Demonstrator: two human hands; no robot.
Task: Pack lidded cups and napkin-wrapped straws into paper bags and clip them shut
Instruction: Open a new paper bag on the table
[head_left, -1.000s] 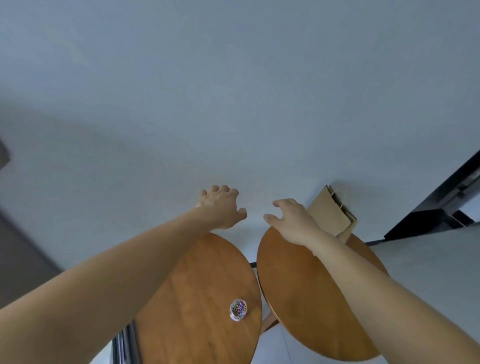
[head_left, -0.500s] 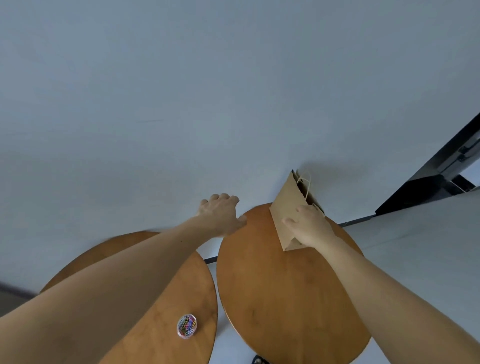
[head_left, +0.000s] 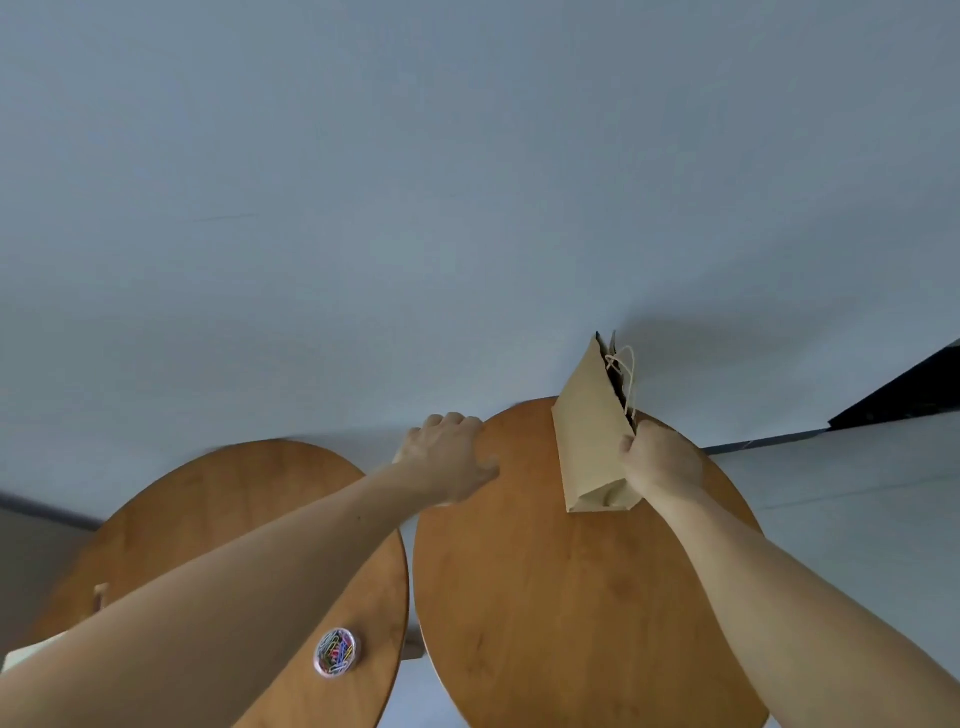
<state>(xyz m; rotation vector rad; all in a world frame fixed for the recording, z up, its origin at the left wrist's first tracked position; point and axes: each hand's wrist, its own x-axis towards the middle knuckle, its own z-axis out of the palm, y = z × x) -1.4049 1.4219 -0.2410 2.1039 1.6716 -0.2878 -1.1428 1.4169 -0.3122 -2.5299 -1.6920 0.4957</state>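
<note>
A brown paper bag (head_left: 592, 431) stands right of centre in the frame, at the far side of the right round wooden table (head_left: 571, 597). The right hand (head_left: 662, 462) grasps its side edge. The left hand (head_left: 452, 457), at centre, has its fingers curled at that table's far rim, and whether it holds anything cannot be told. A tub of coloured paper clips (head_left: 337, 652) sits at lower left on the left table (head_left: 234, 493).

head-worn view, facing forward, angled downward

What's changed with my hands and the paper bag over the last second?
The right hand, open and short of the paper bag a second ago, now grips its side and has drawn it nearer over the right table. The left hand stays curled at the far edge; whether it holds anything is unclear. The paper-clip tub still sits on the left table.
</note>
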